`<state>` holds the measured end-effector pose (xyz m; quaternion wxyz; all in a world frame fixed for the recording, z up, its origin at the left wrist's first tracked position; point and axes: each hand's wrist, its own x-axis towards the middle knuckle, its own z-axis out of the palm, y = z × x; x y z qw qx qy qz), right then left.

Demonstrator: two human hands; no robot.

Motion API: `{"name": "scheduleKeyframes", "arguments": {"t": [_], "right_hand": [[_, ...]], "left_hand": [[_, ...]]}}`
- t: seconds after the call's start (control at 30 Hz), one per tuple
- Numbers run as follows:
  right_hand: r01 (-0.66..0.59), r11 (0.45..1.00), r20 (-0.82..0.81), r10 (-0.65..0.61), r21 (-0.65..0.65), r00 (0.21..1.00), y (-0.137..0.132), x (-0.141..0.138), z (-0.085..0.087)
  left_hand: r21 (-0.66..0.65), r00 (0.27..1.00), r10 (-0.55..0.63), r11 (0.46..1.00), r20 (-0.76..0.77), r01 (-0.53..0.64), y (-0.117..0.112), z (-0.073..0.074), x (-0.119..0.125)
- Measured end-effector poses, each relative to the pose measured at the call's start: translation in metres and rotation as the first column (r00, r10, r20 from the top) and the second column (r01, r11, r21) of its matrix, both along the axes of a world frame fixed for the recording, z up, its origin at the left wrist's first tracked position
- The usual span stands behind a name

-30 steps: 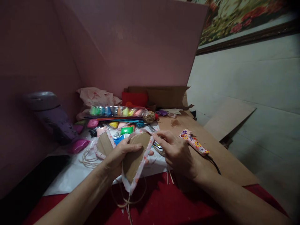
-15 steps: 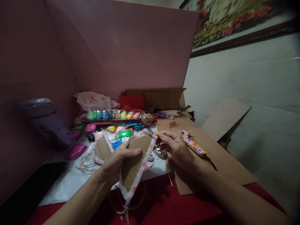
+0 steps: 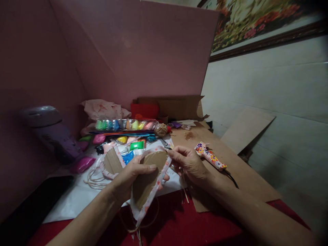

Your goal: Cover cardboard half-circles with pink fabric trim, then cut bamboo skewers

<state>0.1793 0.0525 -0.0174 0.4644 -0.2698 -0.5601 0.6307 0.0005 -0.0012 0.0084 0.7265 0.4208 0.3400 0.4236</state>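
Observation:
My left hand [image 3: 137, 174] grips a rounded, pointed cardboard cutout [image 3: 146, 186], thumb on its bare brown face and fingers behind. Pale floral fabric [image 3: 153, 193] wraps over its right edge, and twine [image 3: 138, 229] hangs from the lower tip. At the upper right corner, my right hand [image 3: 188, 162] pinches the fabric edge against the cardboard; its lower fingers are curled and partly hidden. Left of the cutout lies a second fabric-edged cardboard piece [image 3: 112, 164] with loops of twine [image 3: 94, 181].
A flower-patterned glue gun [image 3: 211, 157] with a black cord lies on the cardboard sheet [image 3: 246, 181] at right. Behind are colourful clay packets [image 3: 137, 146], a twine ball [image 3: 161, 130] and crumpled floral fabric [image 3: 102, 109]. A purple bottle [image 3: 53, 133] stands left, near a black object [image 3: 38, 201].
My right hand has shifted slightly down and left, and the fabric at the upper right corner now sits closer against the cardboard. My left hand stays almost where it was.

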Motion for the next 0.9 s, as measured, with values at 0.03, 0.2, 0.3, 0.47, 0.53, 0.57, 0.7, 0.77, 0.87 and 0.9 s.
{"name": "scheduleKeyframes", "arguments": {"t": [0.03,0.2,0.3,0.47,0.53,0.57,0.7,0.77,0.87,0.9], "right_hand": [[0.015,1.000,0.007,-0.015,0.016,1.000,0.000,0.000,-0.001],[0.036,0.995,0.043,-0.040,0.096,0.998,0.000,0.001,-0.003],[-0.001,0.999,0.008,0.001,0.032,1.000,0.002,0.002,-0.002],[-0.197,0.963,0.003,0.201,-0.182,0.980,0.005,0.006,0.002],[-0.250,0.945,0.047,0.265,-0.213,0.963,0.006,0.008,0.003],[-0.267,0.937,0.063,0.287,-0.225,0.956,0.006,0.009,0.003],[-0.345,0.895,0.051,0.374,-0.282,0.926,0.006,0.013,0.001],[-0.397,0.866,0.048,0.430,-0.304,0.901,0.006,0.014,-0.001],[-0.471,0.826,0.059,0.511,-0.309,0.858,0.007,0.015,-0.003],[-0.482,0.819,0.066,0.525,-0.310,0.849,0.007,0.015,-0.003]], "left_hand": [[-0.005,1.000,0.002,1.000,-0.006,-0.002,0.000,0.001,0.000],[0.008,0.999,0.013,1.000,-0.037,-0.013,0.000,0.007,0.002],[0.019,0.998,-0.017,1.000,-0.055,0.018,-0.001,0.009,0.001],[0.086,0.982,-0.126,0.987,-0.137,0.139,0.001,-0.002,-0.005],[0.108,0.970,-0.162,0.977,-0.181,0.183,0.002,-0.007,-0.008],[0.113,0.963,-0.181,0.972,-0.202,0.207,0.003,-0.008,-0.010],[0.104,0.918,-0.260,0.948,-0.299,0.302,0.004,-0.006,-0.015],[0.099,0.903,-0.270,0.943,-0.334,0.319,0.004,-0.004,-0.016],[0.105,0.895,-0.273,0.939,-0.352,0.327,0.003,-0.001,-0.015],[0.108,0.894,-0.275,0.937,-0.353,0.331,0.003,-0.001,-0.015]]}}
